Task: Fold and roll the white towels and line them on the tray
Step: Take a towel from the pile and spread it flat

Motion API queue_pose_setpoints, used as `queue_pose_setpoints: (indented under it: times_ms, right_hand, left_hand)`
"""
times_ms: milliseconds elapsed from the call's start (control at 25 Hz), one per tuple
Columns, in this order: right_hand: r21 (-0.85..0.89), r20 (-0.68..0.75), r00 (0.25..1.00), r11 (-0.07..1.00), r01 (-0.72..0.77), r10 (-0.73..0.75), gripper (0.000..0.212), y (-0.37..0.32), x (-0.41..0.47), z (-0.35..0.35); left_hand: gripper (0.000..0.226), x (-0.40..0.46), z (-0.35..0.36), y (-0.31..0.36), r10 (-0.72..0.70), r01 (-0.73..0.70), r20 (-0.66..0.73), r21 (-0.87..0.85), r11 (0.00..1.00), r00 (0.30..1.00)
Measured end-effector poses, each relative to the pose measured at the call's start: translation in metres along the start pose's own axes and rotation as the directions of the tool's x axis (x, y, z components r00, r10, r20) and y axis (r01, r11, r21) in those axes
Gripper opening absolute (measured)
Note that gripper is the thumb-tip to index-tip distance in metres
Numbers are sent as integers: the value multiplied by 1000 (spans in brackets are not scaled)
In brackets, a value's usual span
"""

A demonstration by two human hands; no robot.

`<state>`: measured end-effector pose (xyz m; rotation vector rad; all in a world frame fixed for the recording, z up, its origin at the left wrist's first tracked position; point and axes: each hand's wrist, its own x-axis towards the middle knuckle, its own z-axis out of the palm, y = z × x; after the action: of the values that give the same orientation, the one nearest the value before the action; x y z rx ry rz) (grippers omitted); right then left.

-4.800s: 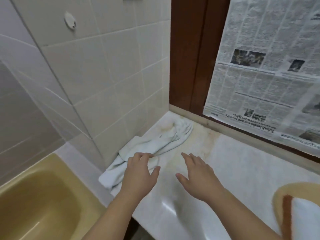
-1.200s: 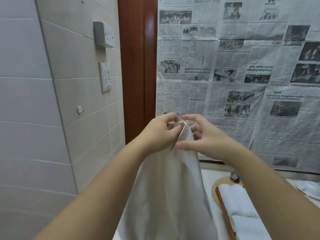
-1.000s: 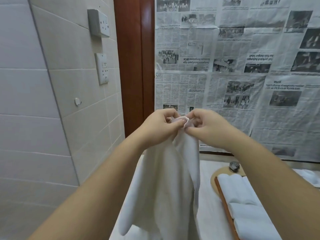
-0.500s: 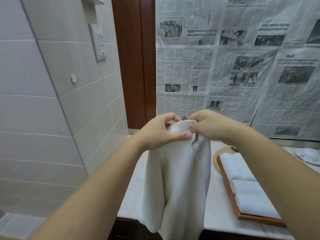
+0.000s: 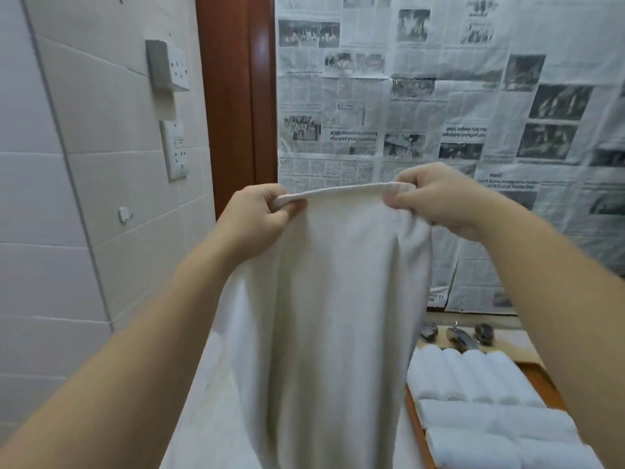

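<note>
A person's left hand [image 5: 257,220] and right hand [image 5: 436,198] are pinching a white towel's [image 5: 338,299] top hem taut, fingers [image 5: 399,198] gripping its corners, letting it hang straight for folding.

The hanging towel [image 5: 338,316] runs off the bottom edge, its lower end unseen, and hides the counter [image 5: 209,401] behind it; the tray [image 5: 414,424] is cut by the right forearm and bottom edge; the newspaper [image 5: 439,96] print is too blurred to read.
</note>
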<state>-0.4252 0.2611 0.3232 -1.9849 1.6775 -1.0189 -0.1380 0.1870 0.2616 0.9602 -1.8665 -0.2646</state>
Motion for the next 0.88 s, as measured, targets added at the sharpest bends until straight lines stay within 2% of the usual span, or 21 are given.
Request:
queue_pose_setpoints:
  times_ms: [40,80,160,200,240,280,320,360,440,520,600,680,760,880]
  right_hand:
    - [47,-17,1000,999,4,-3,25,-9,-2,-16]
    - [49,68,998,999,-13,9,26,-16,-7,-28]
    - [96,294,956,994,-48,18,25,-27,-20,-49]
    - [198,331,943,979,-48,-21,24,-29,-24,-59]
    - [324,292,954,946,-29,-72,23,-29,-25,-67]
    - [393,209,973,920,9,-99,20,-29,-25,-72]
    - [352,160,982,935,43,-106,16,-28,-26,-75]
    - [234,193,976,971,53,-99,14,-26,-27,-74]
    - [-50,362,932,999,16,3,12,-16,-32,-67]
    - [-170,451,887,985,-26,101,14,-4,-41,-59]
    - [-181,545,825,982,-62,152,23,7,-53,-48]
    - [-143,655,732,982,-126,190,25,23,-60,-37]
    - [-82,713,671,975,-207,203,28,39,-61,-25]
    - [-96,603,757,965,-243,251,21,66,-58,-4]
  left_hand:
    - [47,12,-11,20,25,-24,-25,24,999,999]
    - [44,20,-23,38,29,-29,4,15,999,1000]
    - [31,29,-48,74,-20,41,190,-109,993,982]
    - [27,30,-58,89,-23,72,249,-189,979,968]
    - [27,32,-64,98,4,51,226,-236,970,974]
    - [29,33,-66,103,32,1,147,-213,977,989]
    - [33,32,-66,105,50,-40,83,-110,993,995]
    - [38,29,-62,105,45,-48,89,28,998,995]
    - [47,13,-53,97,-56,-2,272,209,978,961]
    - [46,-12,-49,86,-180,93,433,213,973,884]
    - [38,-41,-46,75,-251,195,520,162,967,816]
    - [34,-64,-42,64,-283,243,606,149,959,743]
    - [41,-78,-37,51,-304,278,627,143,950,717]
    - [66,-89,-27,21,-351,248,581,252,936,734]
